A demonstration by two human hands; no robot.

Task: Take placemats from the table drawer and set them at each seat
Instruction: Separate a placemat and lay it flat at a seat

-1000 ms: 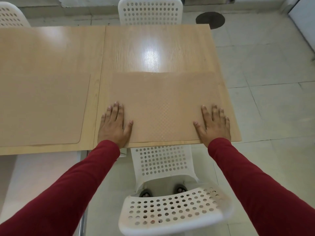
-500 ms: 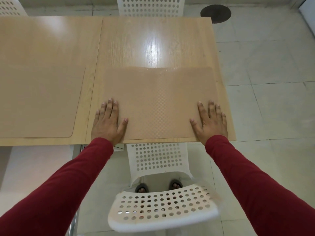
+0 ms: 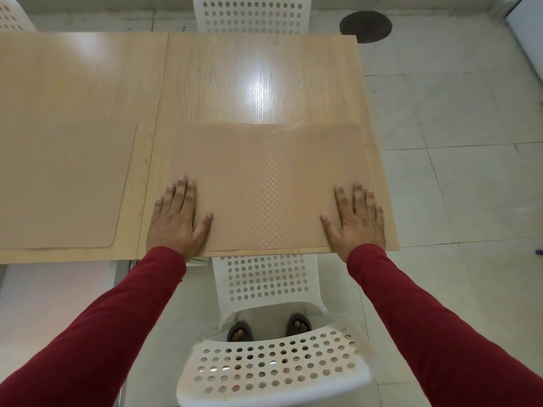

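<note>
A tan checkered placemat (image 3: 266,186) lies flat at the near edge of the right wooden table (image 3: 258,77). My left hand (image 3: 176,220) rests palm down on its near left corner, fingers spread. On the mat's near right corner my right hand (image 3: 357,220) presses flat the same way. A second tan placemat (image 3: 64,186) lies on the left table (image 3: 73,71), apart from both hands. No drawer is in view.
A white perforated chair (image 3: 273,365) stands between me and the table, tucked partly under its edge. Another white chair (image 3: 252,14) faces it across the table, and a third (image 3: 11,16) shows at the far left. Tiled floor lies to the right.
Both hands stay flat on the placemat's near corners. The view has shifted slightly, and the mat sits a little closer to the table's near edge.
</note>
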